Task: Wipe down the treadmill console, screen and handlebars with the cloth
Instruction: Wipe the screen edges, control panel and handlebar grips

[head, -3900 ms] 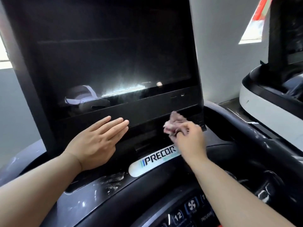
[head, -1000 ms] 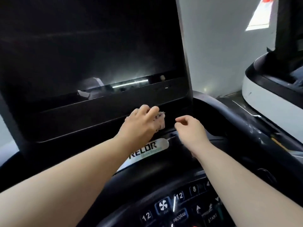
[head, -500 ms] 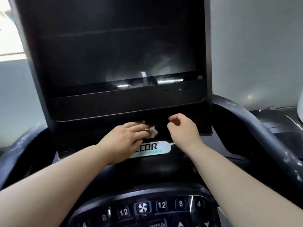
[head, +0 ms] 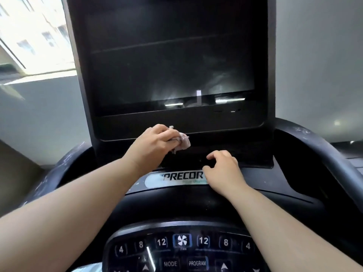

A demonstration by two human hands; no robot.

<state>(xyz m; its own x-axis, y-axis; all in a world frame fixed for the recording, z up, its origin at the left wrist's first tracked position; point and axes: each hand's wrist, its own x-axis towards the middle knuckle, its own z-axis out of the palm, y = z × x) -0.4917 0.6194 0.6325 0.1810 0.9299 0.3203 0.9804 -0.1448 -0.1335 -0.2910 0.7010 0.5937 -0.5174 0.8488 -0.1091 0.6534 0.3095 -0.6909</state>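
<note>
A big dark screen (head: 170,61) stands upright on the treadmill console (head: 275,185). My left hand (head: 155,142) grips a crumpled pale pink cloth (head: 183,143) just under the screen's bottom edge, at its middle. Below and to the right, my right hand (head: 224,167) holds nothing, its fingers loosely curled on the ledge beside the white PRECOR label (head: 174,178). The button panel (head: 182,250) with fan, MODE and PROGRAM keys lies nearest me. Black handlebars curve away at the left (head: 64,167) and right (head: 322,152), both scuffed with pale marks.
A grey wall (head: 318,65) rises behind the screen on the right. At the upper left is a bright window (head: 33,36) with a grey sill wall below it.
The cloth passed from my right hand to my left. My left hand has lifted it from the label up to the screen's lower edge. My right hand has sunk onto the ledge.
</note>
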